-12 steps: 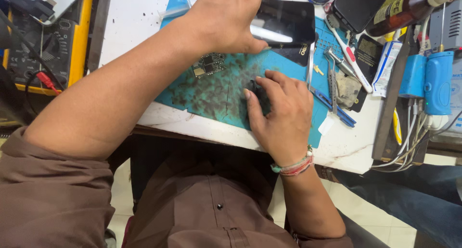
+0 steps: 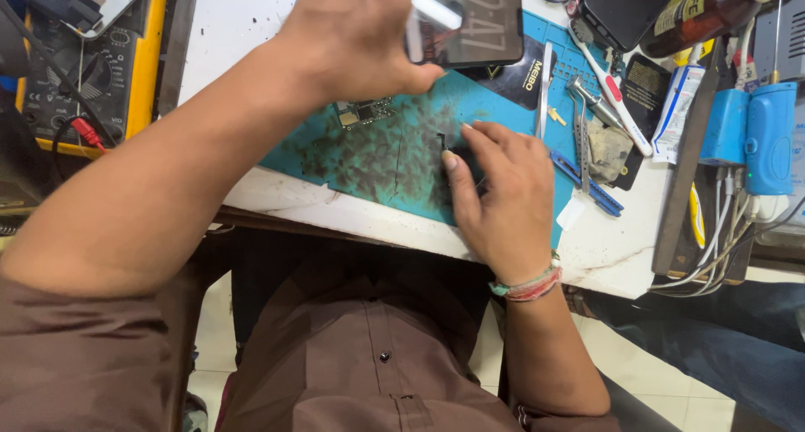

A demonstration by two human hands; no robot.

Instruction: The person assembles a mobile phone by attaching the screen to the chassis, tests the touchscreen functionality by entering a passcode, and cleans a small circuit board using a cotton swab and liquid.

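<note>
My left hand (image 2: 356, 38) grips a black phone (image 2: 474, 21) by its left edge and holds it above the stained teal work mat (image 2: 377, 160), its lit screen facing up. My right hand (image 2: 495, 197) rests palm down on the mat near the front edge of the bench. Its thumb and fingertips pinch a small dark part (image 2: 442, 143). A small green circuit board (image 2: 365, 112) lies on the mat just under my left hand.
Tweezers (image 2: 545, 80), a blue pry tool (image 2: 587, 181), a white-handled tool (image 2: 608, 93) and a crumpled cloth (image 2: 605, 147) lie right of the mat. A second dark phone (image 2: 625, 9), a brown bottle (image 2: 713, 9) and blue chargers (image 2: 755, 139) crowd the right. A yellow multimeter (image 2: 84, 72) sits at left.
My left hand has tilted the phone so its lit screen shows. My right hand's fingers have closed in around the small dark part on the mat.
</note>
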